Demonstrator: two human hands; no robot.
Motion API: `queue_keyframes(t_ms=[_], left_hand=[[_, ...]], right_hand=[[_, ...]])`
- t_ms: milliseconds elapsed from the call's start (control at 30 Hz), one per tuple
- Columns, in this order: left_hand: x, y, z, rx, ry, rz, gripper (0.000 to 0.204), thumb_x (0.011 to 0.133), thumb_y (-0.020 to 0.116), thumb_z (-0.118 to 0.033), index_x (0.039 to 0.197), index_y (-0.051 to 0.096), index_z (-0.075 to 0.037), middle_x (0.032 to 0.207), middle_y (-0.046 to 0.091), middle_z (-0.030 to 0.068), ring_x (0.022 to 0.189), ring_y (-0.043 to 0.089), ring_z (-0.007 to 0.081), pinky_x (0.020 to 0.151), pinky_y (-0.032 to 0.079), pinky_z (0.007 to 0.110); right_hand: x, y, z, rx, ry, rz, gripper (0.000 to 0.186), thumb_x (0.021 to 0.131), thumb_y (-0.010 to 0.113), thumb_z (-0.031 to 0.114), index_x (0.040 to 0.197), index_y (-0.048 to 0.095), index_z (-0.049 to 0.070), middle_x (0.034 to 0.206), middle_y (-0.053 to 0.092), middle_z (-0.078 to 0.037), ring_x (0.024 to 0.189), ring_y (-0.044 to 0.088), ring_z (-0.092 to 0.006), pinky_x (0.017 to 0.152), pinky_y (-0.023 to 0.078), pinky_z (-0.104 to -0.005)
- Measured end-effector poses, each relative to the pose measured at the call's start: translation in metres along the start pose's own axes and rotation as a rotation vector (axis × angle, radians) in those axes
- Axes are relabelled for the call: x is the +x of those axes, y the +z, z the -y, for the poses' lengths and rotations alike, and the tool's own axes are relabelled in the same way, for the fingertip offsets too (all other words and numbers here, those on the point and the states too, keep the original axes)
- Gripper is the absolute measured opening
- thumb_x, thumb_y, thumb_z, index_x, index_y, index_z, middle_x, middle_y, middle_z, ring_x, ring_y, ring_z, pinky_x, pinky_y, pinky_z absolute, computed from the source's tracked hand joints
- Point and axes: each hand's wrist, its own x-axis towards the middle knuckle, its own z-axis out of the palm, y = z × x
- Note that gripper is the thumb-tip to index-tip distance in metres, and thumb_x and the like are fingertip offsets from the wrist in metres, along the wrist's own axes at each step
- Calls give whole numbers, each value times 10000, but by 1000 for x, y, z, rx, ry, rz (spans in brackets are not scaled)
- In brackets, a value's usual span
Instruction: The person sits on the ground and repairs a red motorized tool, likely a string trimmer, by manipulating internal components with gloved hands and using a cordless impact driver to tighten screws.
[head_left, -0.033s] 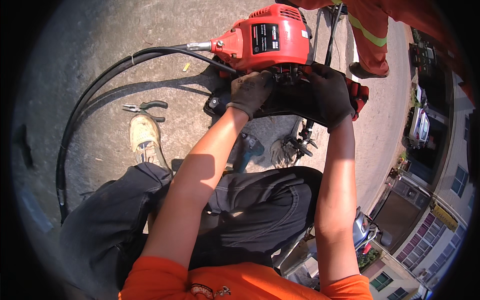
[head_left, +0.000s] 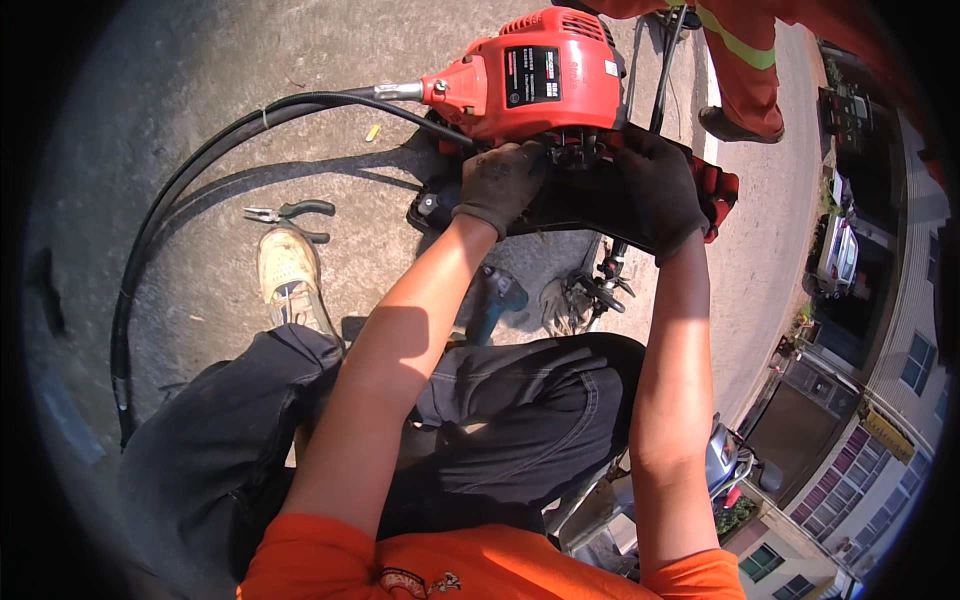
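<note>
In front of me a red small petrol engine (head_left: 590,90) with a black label sits on a dark frame with red ends. A black flexible shaft (head_left: 200,165) runs from its metal coupling and curves down to the left. Both my hands wear dark work gloves. My left hand (head_left: 503,182), fingers bent, is at the metal parts on the engine's near side. Facing it, my right hand (head_left: 660,190) has its fingers curled at the other end of those parts. Whatever the fingertips of either hand pinch is hidden by gloves and shadow.
Pliers (head_left: 290,212) with dark handles lie on the concrete beside my light shoe (head_left: 287,265). A teal power tool (head_left: 497,303) and a grey glove (head_left: 560,305) lie by my knee. Another person's orange trouser leg (head_left: 742,65) stands at the far right, near the road.
The other person's leg and shoe have shifted very slightly up and to the right. My hands and the engine look unmoved.
</note>
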Motion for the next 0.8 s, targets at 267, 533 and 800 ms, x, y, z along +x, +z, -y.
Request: queue_keyframes(t_ms=[267, 533, 800], left_hand=[[0, 7, 18, 115, 73, 68, 278, 874, 575, -273, 1144, 618, -228, 849, 693, 117, 773, 692, 343, 607, 564, 463], [-1, 4, -6, 17, -10, -81, 197, 826, 604, -248, 995, 631, -151, 798, 678, 104, 860, 656, 333, 871, 486, 502], [-2, -9, -5, -1, 8, 102, 132, 863, 530, -168, 925, 642, -135, 813, 697, 78, 774, 714, 261, 643, 564, 399]], right_hand=[[6, 14, -6, -186, -52, 183, 376, 876, 603, 67, 1240, 600, -27, 1079, 691, -107, 986, 632, -159, 887, 487, -286], [-12, 27, 11, -18, -30, 152, 378, 855, 643, 88, 1216, 603, -15, 1065, 707, -153, 988, 674, -216, 858, 508, -324], [-16, 34, 16, 167, 151, 196, 375, 845, 650, -7, 1216, 595, -20, 1066, 688, -53, 910, 621, -90, 819, 512, -245]])
